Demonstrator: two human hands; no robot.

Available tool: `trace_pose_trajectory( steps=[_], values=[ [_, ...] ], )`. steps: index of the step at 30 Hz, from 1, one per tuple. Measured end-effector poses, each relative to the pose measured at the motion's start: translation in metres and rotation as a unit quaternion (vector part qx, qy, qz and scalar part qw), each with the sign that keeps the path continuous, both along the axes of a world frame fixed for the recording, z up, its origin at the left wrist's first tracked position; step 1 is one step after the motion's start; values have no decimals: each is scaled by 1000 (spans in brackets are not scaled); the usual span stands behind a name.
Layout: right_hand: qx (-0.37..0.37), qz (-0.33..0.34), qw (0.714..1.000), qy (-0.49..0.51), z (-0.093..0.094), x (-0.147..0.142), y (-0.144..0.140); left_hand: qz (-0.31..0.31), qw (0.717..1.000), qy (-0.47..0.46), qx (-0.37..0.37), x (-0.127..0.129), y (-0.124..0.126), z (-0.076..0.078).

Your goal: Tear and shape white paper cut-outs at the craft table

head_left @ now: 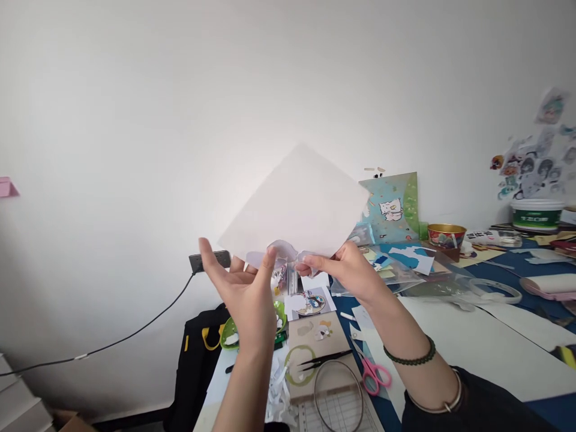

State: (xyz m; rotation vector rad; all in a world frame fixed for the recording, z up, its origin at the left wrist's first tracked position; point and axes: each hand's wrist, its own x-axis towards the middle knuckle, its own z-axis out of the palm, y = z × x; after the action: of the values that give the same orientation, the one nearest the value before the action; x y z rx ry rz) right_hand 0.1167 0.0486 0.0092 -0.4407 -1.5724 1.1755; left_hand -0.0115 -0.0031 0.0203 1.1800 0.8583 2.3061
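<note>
A white sheet of paper [299,201] is held up in front of the wall, one corner pointing upward. Along its lower edge lie pale lavender cut paper pieces [284,251]. My left hand [245,288] grips the lower left part, thumb in front and some fingers behind the sheet; one finger sticks out to the left. At the lower right, my right hand [348,270] pinches the edge between thumb and fingers. Whether the lavender pieces are stuck to the sheet I cannot tell.
Below lie black tweezers [326,360], pink scissors [375,375], a metal hoop [338,396] and a green tray [230,333] with scraps. Plastic bags [405,273], a gold-rimmed tin [446,235] and a white tub [537,214] stand on the right. A black bag [193,366] is at left.
</note>
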Motion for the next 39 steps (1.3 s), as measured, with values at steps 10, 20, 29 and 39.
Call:
trace_pose_trajectory(
  steps=[10,20,29,39],
  values=[
    [9,-96,995,9,3,17,13,-109,992,21,-57,-22,15,1],
    [37,-174,983,-42,1,25,19,-114,986,20,-116,-32,15,4],
    [40,-184,979,-73,1,31,22,-93,982,112,-123,-38,10,5],
    [48,-99,992,-64,3,38,19,-166,949,222,-153,-47,13,2]
  ],
)
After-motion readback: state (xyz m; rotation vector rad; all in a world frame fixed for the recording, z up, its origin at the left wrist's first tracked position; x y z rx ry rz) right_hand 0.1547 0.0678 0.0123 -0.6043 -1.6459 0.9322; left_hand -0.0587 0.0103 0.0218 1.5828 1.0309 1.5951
